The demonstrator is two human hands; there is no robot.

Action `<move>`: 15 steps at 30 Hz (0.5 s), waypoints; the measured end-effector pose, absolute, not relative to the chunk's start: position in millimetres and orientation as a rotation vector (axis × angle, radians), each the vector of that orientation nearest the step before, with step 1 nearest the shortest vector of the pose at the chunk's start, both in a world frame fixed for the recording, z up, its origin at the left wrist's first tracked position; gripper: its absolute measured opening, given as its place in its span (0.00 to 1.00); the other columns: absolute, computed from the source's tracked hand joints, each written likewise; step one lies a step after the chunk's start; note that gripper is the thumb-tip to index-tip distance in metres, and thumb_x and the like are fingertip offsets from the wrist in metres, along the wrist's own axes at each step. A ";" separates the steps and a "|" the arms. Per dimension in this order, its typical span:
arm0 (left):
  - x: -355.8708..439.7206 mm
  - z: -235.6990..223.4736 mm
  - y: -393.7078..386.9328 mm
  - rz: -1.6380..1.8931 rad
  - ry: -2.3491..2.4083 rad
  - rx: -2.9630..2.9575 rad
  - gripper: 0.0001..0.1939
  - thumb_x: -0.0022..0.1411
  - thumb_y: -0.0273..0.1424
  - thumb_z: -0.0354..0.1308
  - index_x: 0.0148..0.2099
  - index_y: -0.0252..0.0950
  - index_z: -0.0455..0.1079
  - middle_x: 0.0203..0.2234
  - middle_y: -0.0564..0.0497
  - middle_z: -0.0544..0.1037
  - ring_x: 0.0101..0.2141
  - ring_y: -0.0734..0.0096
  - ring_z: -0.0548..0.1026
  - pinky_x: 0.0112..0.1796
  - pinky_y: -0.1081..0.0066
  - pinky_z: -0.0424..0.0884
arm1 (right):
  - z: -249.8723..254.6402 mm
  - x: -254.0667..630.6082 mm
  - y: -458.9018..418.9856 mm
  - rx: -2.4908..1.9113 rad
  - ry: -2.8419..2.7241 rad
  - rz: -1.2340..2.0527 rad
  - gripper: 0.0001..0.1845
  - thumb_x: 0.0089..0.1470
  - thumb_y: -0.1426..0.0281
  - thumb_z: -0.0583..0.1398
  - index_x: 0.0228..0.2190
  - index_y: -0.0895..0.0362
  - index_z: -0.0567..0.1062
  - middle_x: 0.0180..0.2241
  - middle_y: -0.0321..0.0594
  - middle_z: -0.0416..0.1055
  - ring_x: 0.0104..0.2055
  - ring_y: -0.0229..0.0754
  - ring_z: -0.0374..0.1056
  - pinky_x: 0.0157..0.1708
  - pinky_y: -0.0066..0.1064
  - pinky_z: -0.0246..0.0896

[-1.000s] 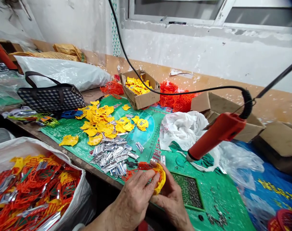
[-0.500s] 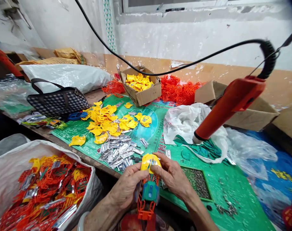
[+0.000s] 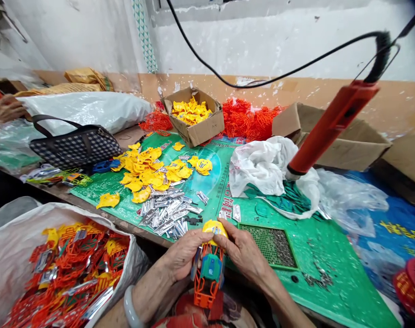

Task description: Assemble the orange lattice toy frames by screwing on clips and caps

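Note:
A toy car body (image 3: 211, 268) with an orange open frame, a green middle piece and a yellow front cover (image 3: 215, 227) is held low in front of me. My left hand (image 3: 185, 253) grips its left side, thumb on the yellow cover. My right hand (image 3: 243, 249) closes on the right side of the cover, thumb pressed near its middle. The fingers partly hide the cover and the car's sides. Just beyond the hands lies a pile of silver metal-look parts (image 3: 168, 210), with yellow covers (image 3: 142, 166) heaped behind it.
A red electric screwdriver (image 3: 334, 127) hangs at right. Beneath it lie a white plastic bag (image 3: 258, 159) and a green screw tray (image 3: 262, 241). A sack (image 3: 9, 246) of assembled parts stands at left. At the back is a cardboard box (image 3: 207, 130). A co-worker's hand (image 3: 9, 109) shows at far left.
My view has shifted slightly. The toy car stays in both hands and tilts a little, its yellow cover looking flatter. The hanging screwdriver has swung, and a co-worker's hand appears at far left.

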State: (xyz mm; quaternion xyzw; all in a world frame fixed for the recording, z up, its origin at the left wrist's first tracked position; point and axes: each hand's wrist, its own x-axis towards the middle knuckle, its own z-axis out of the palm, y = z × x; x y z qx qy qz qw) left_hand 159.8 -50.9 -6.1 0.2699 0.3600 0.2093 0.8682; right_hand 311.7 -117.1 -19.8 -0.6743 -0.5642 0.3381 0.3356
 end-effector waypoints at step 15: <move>157.8 -14.9 -55.5 0.415 0.904 0.631 0.10 0.42 0.29 0.68 0.30 0.30 0.75 0.18 0.52 0.75 0.17 0.76 0.69 0.21 0.75 0.65 | 21.2 391.9 -141.2 -1.542 -0.831 -0.415 0.33 0.51 0.63 0.66 0.57 0.51 0.66 0.53 0.48 0.64 0.49 0.49 0.68 0.43 0.42 0.68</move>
